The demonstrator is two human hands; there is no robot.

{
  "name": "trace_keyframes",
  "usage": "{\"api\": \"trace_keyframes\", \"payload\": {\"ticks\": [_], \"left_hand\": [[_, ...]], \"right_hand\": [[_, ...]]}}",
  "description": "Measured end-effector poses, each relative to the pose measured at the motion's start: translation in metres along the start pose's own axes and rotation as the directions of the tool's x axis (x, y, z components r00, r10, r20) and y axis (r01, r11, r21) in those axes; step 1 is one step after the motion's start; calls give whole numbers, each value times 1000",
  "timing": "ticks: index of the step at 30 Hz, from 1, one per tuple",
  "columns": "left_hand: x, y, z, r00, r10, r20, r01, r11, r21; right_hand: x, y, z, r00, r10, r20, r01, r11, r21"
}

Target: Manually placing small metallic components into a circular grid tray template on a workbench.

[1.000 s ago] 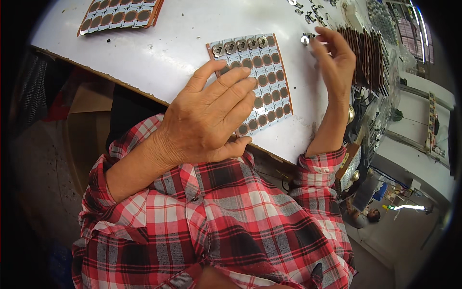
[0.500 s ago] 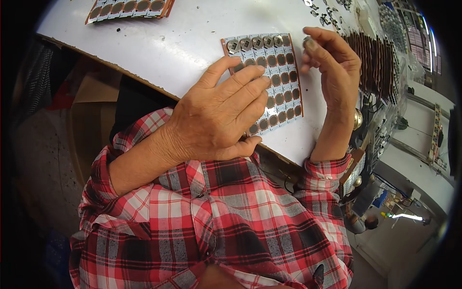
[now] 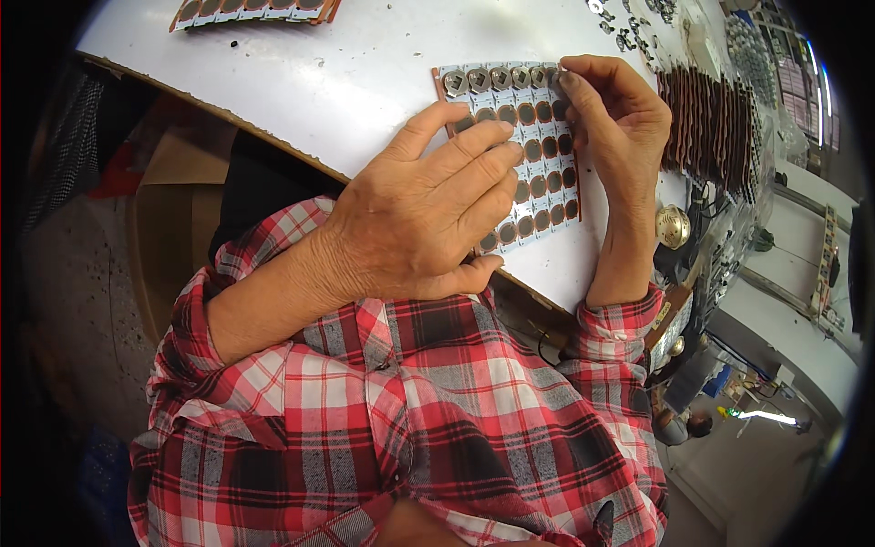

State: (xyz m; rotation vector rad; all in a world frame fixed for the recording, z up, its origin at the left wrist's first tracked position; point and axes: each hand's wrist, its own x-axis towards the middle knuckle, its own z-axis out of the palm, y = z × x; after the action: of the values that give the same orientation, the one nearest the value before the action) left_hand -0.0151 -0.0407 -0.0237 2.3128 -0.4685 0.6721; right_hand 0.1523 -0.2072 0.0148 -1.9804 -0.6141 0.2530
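A light blue circuit board panel (image 3: 545, 164) with brown edges and rows of dark round pads lies on the white table. Shiny round metal holders (image 3: 499, 79) sit along its far row. My left hand (image 3: 424, 205) rests over the panel's left part with fingers spread, covering several pads. At the far right corner, my right hand (image 3: 624, 128) pinches between thumb and forefinger at the last pad of that row. The small metal piece (image 3: 552, 77) there is mostly hidden by the fingertips.
Loose metal pieces (image 3: 629, 27) are scattered at the far right of the table (image 3: 365, 82). A row of stacked brown-edged panels (image 3: 711, 123) stands to the right. Another panel (image 3: 251, 11) lies far left. A round metal object (image 3: 673, 226) is beside my right wrist.
My right hand has moved left with the small metal piece, from beside the panel to its far right corner. My left hand stays on the panel.
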Motion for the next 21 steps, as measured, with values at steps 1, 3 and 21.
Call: {"api": "trace_keyframes", "payload": {"ticks": [1,3,21], "left_hand": [[0,0,0,1000,2,0,-2,1000,-2],[0,0,0,1000,5,4,-5,1000,-1],[2,2,-1,1000,-3,6,3,1000,-5]], "right_hand": [[0,0,1,999,-6,-34,6,1000,23],[-1,0,0,999,-5,-32,5,1000,2],[8,-3,-10,989,27,143,-17,997,-72]]}}
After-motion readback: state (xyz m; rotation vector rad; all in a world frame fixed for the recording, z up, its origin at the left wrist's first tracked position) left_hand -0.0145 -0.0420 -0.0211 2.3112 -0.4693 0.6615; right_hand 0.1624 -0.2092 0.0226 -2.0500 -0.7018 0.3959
